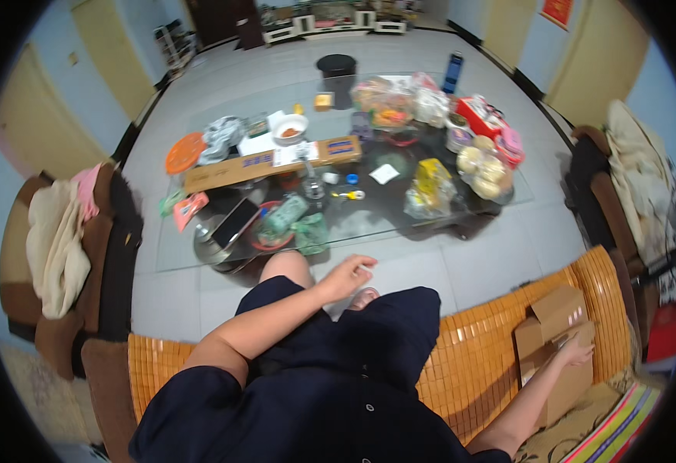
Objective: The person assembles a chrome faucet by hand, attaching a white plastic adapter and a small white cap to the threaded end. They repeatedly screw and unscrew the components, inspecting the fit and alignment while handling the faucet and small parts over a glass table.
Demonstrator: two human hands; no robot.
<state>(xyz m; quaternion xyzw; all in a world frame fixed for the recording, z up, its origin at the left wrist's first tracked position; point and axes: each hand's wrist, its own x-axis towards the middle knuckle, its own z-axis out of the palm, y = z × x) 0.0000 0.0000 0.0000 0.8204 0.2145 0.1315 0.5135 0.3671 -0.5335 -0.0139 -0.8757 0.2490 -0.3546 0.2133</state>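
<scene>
My left hand (346,278) hovers over my lap near the left knee, fingers loosely bent and apart, nothing in it. Off to the right, my right hand (575,353) is at an opened brown cardboard box (560,309) with raised flaps, and its fingers close on the cardboard. Part of those fingers and the inside of the box are hard to make out. The box stands on the slatted bamboo mat (469,347) of the seat beside me.
Ahead is a glass table (353,224) with a long flat carton (237,170), a white bowl (288,127), a dark tablet-like slab (236,222), an orange lid (185,153) and several bagged foods (483,167). A black bin (336,68) stands beyond. Armchairs flank both sides.
</scene>
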